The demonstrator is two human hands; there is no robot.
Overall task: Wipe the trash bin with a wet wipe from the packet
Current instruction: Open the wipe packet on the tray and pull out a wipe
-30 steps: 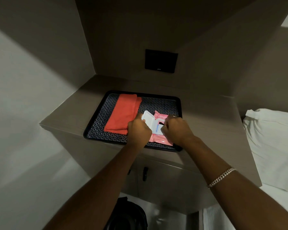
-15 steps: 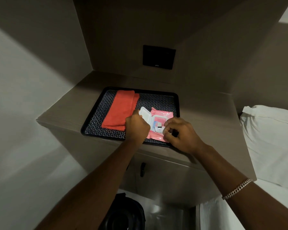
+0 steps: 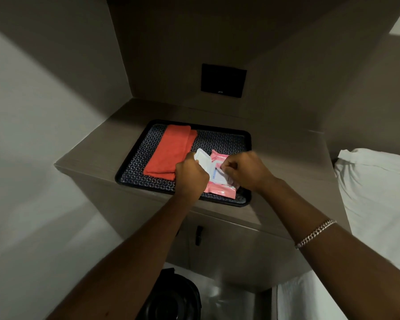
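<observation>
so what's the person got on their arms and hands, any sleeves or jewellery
Both forearms are bare, with no sleeves in view. The right arm has a silver-coloured chain bracelet at the wrist. The left hand and right hand wear no gloves, and no rings can be made out. No watch shows.

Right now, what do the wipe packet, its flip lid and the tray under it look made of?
Wipe packet: pink plastic film, likely; glossy, crinkled at its sealed edge.
Flip lid: white rigid plastic, matte, moulded with a raised rim, standing open.
Tray: dark raised rim, probably plastic; its patterned floor could be a printed surface or a liner, hard to tell.
</observation>
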